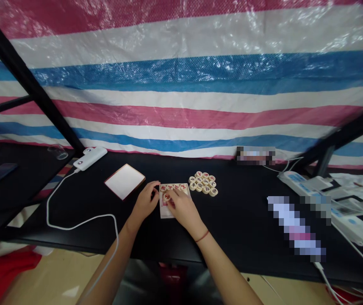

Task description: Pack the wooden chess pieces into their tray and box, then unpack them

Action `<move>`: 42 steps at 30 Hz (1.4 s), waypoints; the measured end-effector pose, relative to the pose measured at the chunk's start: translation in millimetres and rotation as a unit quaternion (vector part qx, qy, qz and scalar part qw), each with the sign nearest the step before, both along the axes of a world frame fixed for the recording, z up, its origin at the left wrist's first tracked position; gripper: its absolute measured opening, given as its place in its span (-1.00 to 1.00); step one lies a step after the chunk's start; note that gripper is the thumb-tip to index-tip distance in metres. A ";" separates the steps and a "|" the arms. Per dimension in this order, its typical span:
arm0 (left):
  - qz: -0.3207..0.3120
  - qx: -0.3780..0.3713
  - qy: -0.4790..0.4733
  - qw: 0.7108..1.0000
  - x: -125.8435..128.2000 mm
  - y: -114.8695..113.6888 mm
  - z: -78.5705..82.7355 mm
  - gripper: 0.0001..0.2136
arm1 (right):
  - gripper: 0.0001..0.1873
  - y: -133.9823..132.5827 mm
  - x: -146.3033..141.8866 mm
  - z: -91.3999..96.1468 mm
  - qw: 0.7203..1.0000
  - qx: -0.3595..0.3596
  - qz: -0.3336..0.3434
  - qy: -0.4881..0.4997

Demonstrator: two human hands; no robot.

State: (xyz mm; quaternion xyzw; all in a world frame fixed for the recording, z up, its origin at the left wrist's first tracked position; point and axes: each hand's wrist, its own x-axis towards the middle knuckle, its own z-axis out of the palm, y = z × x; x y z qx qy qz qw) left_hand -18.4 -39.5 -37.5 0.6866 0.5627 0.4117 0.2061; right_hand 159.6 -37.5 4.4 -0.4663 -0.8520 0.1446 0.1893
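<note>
A shallow box [166, 213] lies on the black table in front of me, with a row of round xiangqi pieces [176, 187] marked in red along its far side. My right hand [182, 206] reaches over the box, its fingers closed on a xiangqi piece [167, 197] near the left side. At the box's left edge is my left hand [147, 199], fingers stretched and slightly apart, holding nothing. Right of the box, a cluster of more xiangqi pieces [203, 183] is stacked close together. My right hand hides part of the box's inside.
A square lid [125, 181] with a white face lies to the left. Behind it is a white device [90, 158] whose cable [82, 224] loops across the table. Power strips [356, 226] and cables stand at the right. Striped sheeting [181, 114] hangs behind the table.
</note>
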 end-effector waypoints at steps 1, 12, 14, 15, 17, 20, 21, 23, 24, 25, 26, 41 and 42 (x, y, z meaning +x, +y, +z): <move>0.000 -0.005 0.004 1.000 -0.2 0.1 0.0 -0.65 | -0.82 0.5 -0.6 1.2 1.000 -0.005 -0.001 -0.018; -0.019 -0.018 -0.005 1.000 -1.3 -1.2 1.8 -0.68 | -0.88 6.7 -2.1 3.3 0.999 -0.025 0.012 0.027; -0.015 -0.022 -0.008 1.000 -1.6 2.5 4.6 -0.70 | -0.88 17.4 11.1 8.6 0.997 -0.031 0.000 0.071; -0.010 -0.023 -0.008 1.000 -1.3 5.5 6.5 -0.71 | -0.86 26.0 19.5 12.2 0.996 -0.028 -0.022 0.081; 0.001 -0.021 -0.006 1.000 0.4 13.9 10.6 -0.72 | -0.82 49.0 38.0 20.0 0.993 -0.001 -0.101 0.064; 0.021 0.004 -0.001 1.000 5.4 27.8 16.3 -0.73 | -0.73 89.0 61.8 29.9 0.979 -0.009 -0.203 -0.031; 0.030 0.017 -0.001 0.999 7.1 31.3 17.6 -0.75 | -0.70 101.1 67.1 31.8 0.973 -0.034 -0.217 -0.066; 0.046 0.044 0.000 0.998 9.3 34.9 19.2 -0.76 | -0.66 120.5 73.5 32.7 0.963 -0.094 -0.219 -0.124; 0.049 0.053 0.003 0.997 9.5 34.9 19.6 -0.77 | -0.66 127.5 74.7 31.9 0.959 -0.120 -0.214 -0.141; 0.051 0.059 0.007 0.997 9.1 33.9 19.7 -0.77 | -0.66 132.6 75.1 30.3 0.956 -0.139 -0.207 -0.152; 0.051 0.061 0.010 0.997 8.0 32.2 19.7 -0.77 | -0.67 136.1 74.8 28.4 0.955 -0.151 -0.201 -0.157; 0.077 0.130 0.060 0.987 0.5 21.6 24.5 -0.82 | -0.82 142.2 57.6 37.9 0.960 -0.120 -0.215 -0.134; 0.082 0.151 0.074 0.982 1.0 20.6 25.1 -0.83 | -0.80 138.9 56.4 40.6 0.963 -0.110 -0.221 -0.107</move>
